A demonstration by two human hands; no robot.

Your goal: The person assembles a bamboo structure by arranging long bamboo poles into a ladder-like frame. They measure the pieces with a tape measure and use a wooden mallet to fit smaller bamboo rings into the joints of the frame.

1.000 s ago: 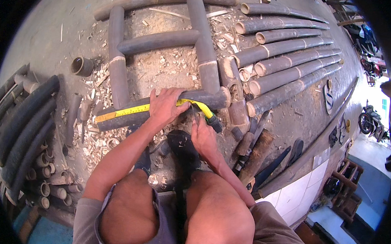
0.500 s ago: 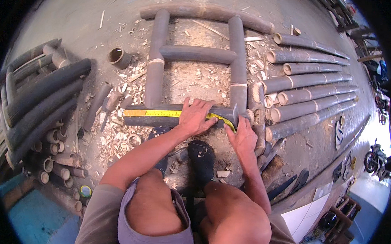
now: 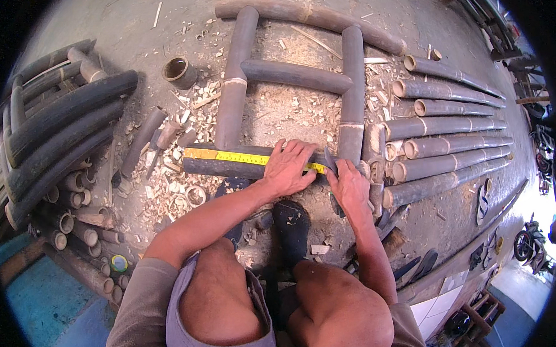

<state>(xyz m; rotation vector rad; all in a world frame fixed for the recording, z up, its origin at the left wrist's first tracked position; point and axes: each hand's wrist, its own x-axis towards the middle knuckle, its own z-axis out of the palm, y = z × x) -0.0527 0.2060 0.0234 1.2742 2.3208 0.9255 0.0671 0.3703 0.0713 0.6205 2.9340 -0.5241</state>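
A dark bamboo pole (image 3: 198, 167) lies crosswise in front of my feet. Along its top runs a yellow tape measure (image 3: 234, 157). My left hand (image 3: 288, 168) bears down on the pole, fingers over the far side and thumb on the near side, gripping the tape against it. At the pole's right part, my right hand (image 3: 350, 187) is closed round a knife, its grip mostly hidden by the fingers. The knife blade (image 3: 329, 161) stands up beside the tape, close to its right visible stretch. Whether the blade touches the bamboo I cannot tell.
Beyond the pole lies a bamboo frame (image 3: 298, 75). Several cut bamboo poles (image 3: 453, 126) lie at the right. Curved bamboo pieces (image 3: 71, 120) are stacked at the left, near a short bamboo cup (image 3: 179, 73). Wood chips (image 3: 167, 184) litter the floor. Sandals (image 3: 483, 203) lie farther right.
The knife and my right hand have shifted slightly, and the tape, bent down near that hand before, now lies straighter along the pole. The whole view has moved a little.
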